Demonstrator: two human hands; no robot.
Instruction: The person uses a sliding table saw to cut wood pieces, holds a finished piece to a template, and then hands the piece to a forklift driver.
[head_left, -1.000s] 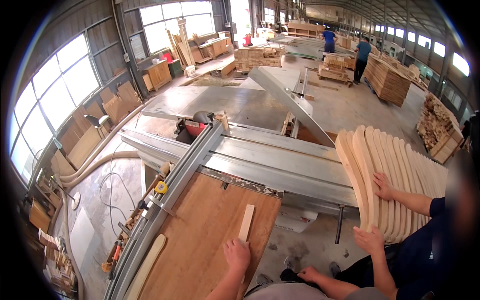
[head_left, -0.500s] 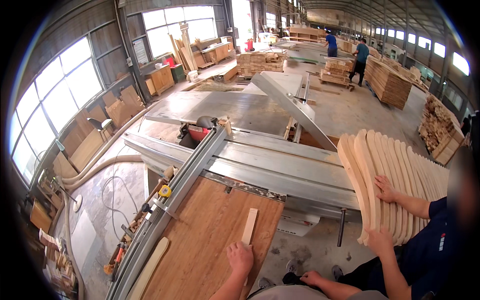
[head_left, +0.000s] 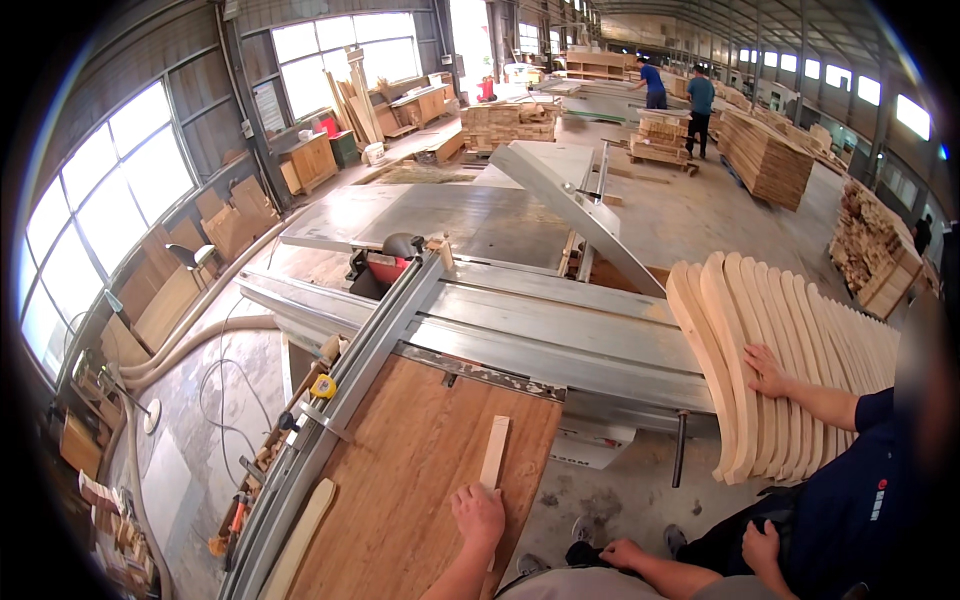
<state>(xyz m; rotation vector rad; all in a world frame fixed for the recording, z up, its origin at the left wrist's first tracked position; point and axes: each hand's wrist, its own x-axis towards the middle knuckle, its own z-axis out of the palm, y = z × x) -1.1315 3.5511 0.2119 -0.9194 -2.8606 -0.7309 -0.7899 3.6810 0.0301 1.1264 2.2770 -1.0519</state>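
The left hand [head_left: 479, 516] curls its fingers around a narrow strip [head_left: 493, 452], which lies near the right edge of the wooden panel [head_left: 420, 470]; a curved piece [head_left: 302, 535] lies along the panel's left edge; a yellow tape measure [head_left: 322, 386] sits beyond it; past the right edge, dark lettering marks the pale housing [head_left: 592, 450]; the right hand [head_left: 622, 553] is half curled, its hold impossible to tell; a co-worker's hand [head_left: 766, 373] touches stacked slats [head_left: 742, 420]; the navy shirt [head_left: 845, 495] bears a red emblem and pale writing.
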